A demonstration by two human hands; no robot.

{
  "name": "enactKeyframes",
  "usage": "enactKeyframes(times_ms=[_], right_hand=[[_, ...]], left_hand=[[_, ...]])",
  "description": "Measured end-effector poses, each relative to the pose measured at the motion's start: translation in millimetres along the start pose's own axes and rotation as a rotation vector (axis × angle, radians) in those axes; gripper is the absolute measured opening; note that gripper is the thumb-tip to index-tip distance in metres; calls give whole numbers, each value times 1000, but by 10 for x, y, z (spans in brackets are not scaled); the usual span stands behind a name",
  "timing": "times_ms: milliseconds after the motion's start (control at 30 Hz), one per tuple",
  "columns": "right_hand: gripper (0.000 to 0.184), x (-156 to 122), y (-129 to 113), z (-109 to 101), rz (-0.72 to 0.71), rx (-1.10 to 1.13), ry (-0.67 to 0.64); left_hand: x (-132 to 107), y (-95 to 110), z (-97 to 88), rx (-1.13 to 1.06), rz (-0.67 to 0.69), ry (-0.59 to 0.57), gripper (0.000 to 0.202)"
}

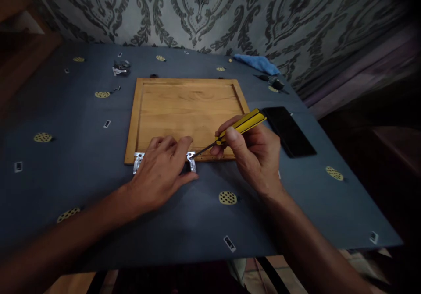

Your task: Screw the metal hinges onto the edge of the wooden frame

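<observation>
A framed wooden panel (194, 110) lies flat on the table. On its near edge sit two shiny metal brackets, a left bracket (137, 164) and a right bracket (192, 166). Between them my left hand (161, 167) rests over the panel's edge, fingers stretched out and thumb apart; what is under the palm is hidden. My right hand (255, 154) grips a screwdriver (245, 125) by its yellow and black handle. The thin shaft slants down to the left, its tip at the right bracket. A screw at the tip is too small to make out.
A dark phone (289, 132) lies right of the panel. Behind it are a black tool or cable-like item (275, 83) and a blue cloth (258, 62). Small metal parts (121, 68) sit at the back left of the blue patterned tablecloth (82, 154). A patterned curtain hangs behind.
</observation>
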State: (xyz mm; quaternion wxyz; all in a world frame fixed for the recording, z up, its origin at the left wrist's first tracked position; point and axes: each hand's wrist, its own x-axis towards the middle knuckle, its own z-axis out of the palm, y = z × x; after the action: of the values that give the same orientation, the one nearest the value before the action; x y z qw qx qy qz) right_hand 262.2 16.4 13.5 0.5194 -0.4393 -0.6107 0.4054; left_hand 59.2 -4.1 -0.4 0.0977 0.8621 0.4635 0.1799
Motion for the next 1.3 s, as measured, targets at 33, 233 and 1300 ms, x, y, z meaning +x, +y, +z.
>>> enactKeyframes(times_ms=[33, 233, 1300], right_hand=[[46, -3, -10, 2, -2, -1, -2], [43, -39, -113, 26, 15, -14, -46], [34, 31, -264, 76, 71, 28, -267]], left_hand=[[0, -1, 1, 0, -2, 2, 55], [5, -7, 5, 14, 6, -4, 60], [11, 6, -5, 33, -8, -72, 52]])
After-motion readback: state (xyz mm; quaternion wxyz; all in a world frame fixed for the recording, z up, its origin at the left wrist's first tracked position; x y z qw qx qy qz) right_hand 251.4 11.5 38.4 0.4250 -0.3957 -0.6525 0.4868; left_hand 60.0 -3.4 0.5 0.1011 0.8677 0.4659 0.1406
